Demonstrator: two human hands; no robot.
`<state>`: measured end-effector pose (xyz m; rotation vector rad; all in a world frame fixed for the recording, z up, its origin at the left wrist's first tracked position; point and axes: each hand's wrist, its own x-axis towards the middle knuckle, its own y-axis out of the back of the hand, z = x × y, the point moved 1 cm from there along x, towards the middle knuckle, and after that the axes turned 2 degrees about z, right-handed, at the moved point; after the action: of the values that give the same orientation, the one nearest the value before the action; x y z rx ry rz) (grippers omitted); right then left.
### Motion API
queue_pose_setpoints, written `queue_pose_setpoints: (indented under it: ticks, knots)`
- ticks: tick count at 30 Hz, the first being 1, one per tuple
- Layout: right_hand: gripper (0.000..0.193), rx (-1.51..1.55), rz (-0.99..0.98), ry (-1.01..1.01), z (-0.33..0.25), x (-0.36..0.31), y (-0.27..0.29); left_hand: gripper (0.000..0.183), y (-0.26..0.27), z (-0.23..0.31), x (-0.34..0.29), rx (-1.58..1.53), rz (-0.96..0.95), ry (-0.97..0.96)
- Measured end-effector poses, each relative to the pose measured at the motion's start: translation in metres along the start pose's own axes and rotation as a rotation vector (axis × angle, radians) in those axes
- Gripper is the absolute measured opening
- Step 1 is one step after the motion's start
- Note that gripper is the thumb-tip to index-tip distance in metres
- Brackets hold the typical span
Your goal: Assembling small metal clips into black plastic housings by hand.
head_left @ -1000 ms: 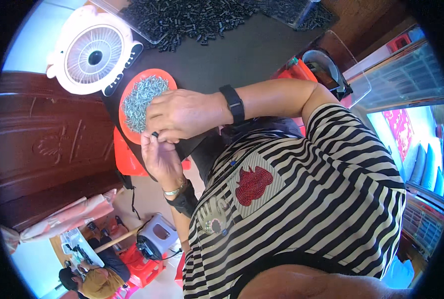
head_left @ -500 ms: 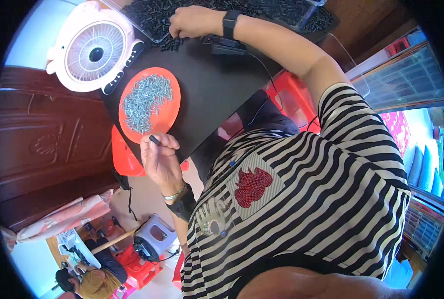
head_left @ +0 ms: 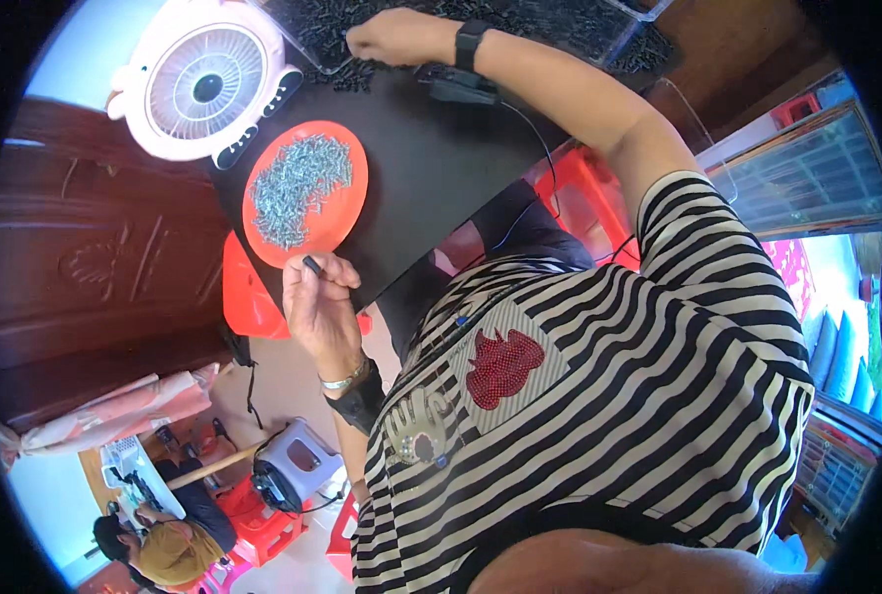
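Note:
My left hand (head_left: 320, 312) is raised beside the near rim of an orange-red plate (head_left: 322, 241), with a small black cylindrical piece (head_left: 312, 265) pinched between thumb and fingers. Small silver screws (head_left: 297, 188) lie heaped on that plate. At the far side of the table, my right hand (head_left: 401, 38) is over a spread of small black pieces (head_left: 347, 77). Its fingertips are drawn together there; whatever they grip is hidden. A dark band with a square case circles the right wrist.
A pink-and-white fan (head_left: 206, 87) stands left of the plate on the dark table (head_left: 411, 148). Clear trays (head_left: 624, 40) hold more black pieces at the far edge. A black device (head_left: 461, 87) with a cable sits near my right wrist. Another person (head_left: 169, 544) sits at lower left.
My right hand has lifted slightly from among the black pieces, its fingertips higher. The left hand keeps its black piece beside the plate. The whole view has shifted a little.

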<state>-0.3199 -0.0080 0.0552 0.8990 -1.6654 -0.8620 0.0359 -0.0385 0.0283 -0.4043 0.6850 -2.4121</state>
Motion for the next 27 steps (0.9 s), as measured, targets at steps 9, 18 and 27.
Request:
queue_pose_setpoints:
  ticks: [9, 18, 27]
  knots:
    - [0.019, 1.356, -0.364, -0.194, -0.098, -0.017, 0.020, 0.017, -0.025, 0.009, 0.010, 0.079, -0.022, -0.037]
    - [0.022, 1.354, -0.584, -0.040, -0.156, -0.029, 0.029, 0.023, -0.032, 0.016, 0.011, 0.129, -0.074, -0.046]
    - [0.020, 1.070, -0.640, 0.195, -0.168, -0.028, 0.034, 0.033, -0.025, 0.012, 0.009, 0.220, -0.105, -0.030]
